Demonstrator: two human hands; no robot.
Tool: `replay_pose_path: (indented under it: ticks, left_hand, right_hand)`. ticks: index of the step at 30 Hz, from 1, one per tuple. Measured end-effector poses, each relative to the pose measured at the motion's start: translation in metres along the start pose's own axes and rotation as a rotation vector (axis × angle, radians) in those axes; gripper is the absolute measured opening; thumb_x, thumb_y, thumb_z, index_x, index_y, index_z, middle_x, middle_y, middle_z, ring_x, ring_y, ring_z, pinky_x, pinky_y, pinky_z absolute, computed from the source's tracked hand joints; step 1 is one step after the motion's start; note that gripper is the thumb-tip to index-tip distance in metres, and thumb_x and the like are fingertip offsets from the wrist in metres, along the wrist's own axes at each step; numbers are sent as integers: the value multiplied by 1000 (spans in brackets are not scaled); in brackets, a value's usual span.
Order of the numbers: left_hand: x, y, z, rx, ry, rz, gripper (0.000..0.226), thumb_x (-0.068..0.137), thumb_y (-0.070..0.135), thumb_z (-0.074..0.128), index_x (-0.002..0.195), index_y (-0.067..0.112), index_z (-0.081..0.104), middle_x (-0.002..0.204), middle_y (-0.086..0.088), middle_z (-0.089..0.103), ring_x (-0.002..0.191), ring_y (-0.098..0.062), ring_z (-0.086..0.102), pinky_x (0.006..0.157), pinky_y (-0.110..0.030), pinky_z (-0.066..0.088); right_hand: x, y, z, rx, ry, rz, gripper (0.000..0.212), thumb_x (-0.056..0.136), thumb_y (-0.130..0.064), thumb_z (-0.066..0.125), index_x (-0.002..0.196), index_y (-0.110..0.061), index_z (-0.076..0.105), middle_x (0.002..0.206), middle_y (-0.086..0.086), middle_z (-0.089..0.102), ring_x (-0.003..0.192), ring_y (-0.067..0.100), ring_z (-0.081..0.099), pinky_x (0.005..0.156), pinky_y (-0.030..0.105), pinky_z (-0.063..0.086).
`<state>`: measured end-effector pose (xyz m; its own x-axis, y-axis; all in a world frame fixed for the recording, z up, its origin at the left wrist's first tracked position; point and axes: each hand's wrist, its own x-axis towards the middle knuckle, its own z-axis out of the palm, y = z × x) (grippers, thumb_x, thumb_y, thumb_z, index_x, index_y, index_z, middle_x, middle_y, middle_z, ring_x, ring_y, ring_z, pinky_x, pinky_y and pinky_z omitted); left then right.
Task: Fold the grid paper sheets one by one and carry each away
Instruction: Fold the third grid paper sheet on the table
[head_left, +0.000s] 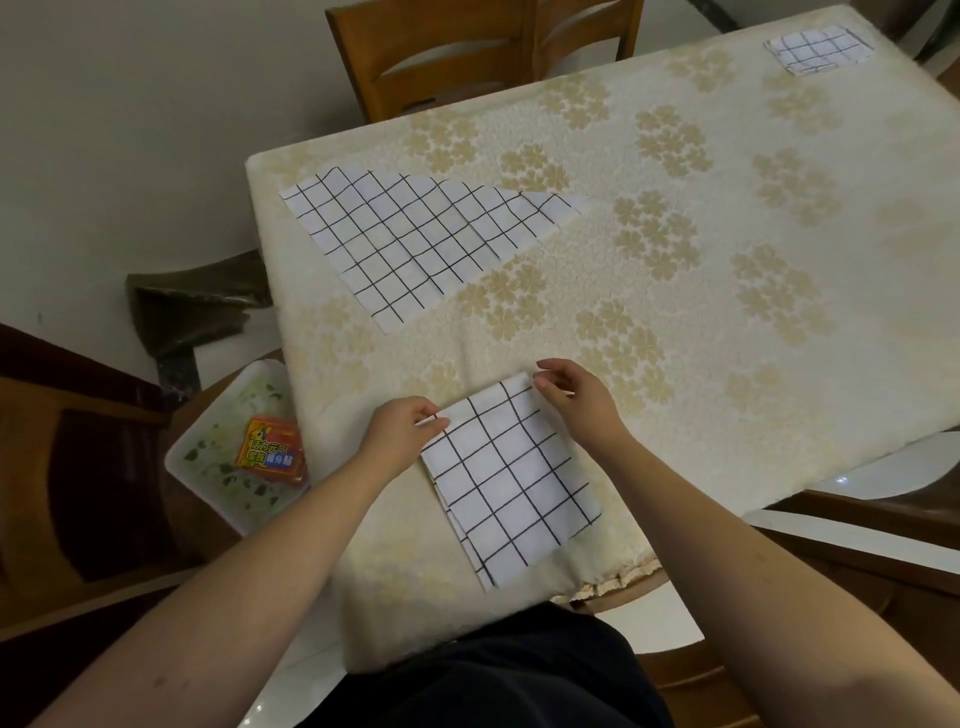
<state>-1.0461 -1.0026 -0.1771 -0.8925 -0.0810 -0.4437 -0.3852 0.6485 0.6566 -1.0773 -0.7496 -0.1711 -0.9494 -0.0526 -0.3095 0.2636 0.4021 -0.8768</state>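
White folded grid sheet (511, 480) is lying on the table (727, 338), both hands pinching its far corners: left hand (402, 434), right hand (576, 400). Orange packet (270, 451) (Chinese print, too small to read) is sitting in a tray (208, 457).

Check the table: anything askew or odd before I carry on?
Nothing spilled or damaged. The folded sheet hangs over the near table edge; the spread sheets are fanned, not squared. One folded piece lies at the far corner.

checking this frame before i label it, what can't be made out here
Head view, the only one:
- Layers in the folded sheet under the left hand and right hand: the top layer hides them.
- Sheets in the fanned stack: overlaps hide the count.
- Far corner sheet: too small to tell its folds.
- Orange packet in the tray: print too small to read.
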Motion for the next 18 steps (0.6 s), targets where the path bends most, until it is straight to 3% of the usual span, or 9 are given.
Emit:
replay_pose_path:
  ticks: [5, 9, 14, 16, 18]
  left_hand:
    - [-4, -22, -4, -204, 60, -115, 27, 89, 23, 68, 112, 8, 66, 112, -8, 63, 106, -18, 59, 89, -32, 48]
    - [-7, -38, -10, -313, 34, -86, 11, 90, 19, 66, 102, 18, 65, 110, -5, 65, 97, -14, 60, 78, -28, 46]
    - [-11, -46, -21, -380, -76, -45, 12, 91, 20, 64, 92, 31, 68, 102, 1, 68, 94, -20, 63, 78, -41, 53]
    - [-12, -47, -24, -443, -80, -38, 13, 92, 20, 64, 93, 32, 68, 102, 3, 66, 94, -21, 62, 77, -41, 53]
    - [-12, -45, -23, -563, -65, -76, 11, 90, 24, 66, 99, 31, 66, 106, -3, 64, 96, -26, 62, 82, -48, 53]
  right_hand:
    - [-11, 13, 4, -35, 26, 45, 29, 94, -32, 60, 122, -23, 62, 110, -8, 66, 101, 5, 61, 75, 8, 42]
    - [-22, 22, 12, -188, -33, 137, 33, 92, -31, 63, 124, -22, 60, 112, -5, 66, 101, 12, 60, 83, 19, 43]
    - [-44, 23, 27, -248, -62, 225, 39, 88, -36, 68, 123, -21, 61, 103, 0, 64, 95, 17, 60, 83, 27, 46]
    - [-49, 22, 34, -251, -57, 259, 29, 89, -34, 67, 114, -20, 63, 93, 2, 63, 85, 18, 59, 78, 29, 47]
    - [-55, 19, 39, -242, -57, 306, 17, 89, -34, 67, 90, -19, 59, 74, 1, 52, 65, 15, 49, 60, 24, 40]
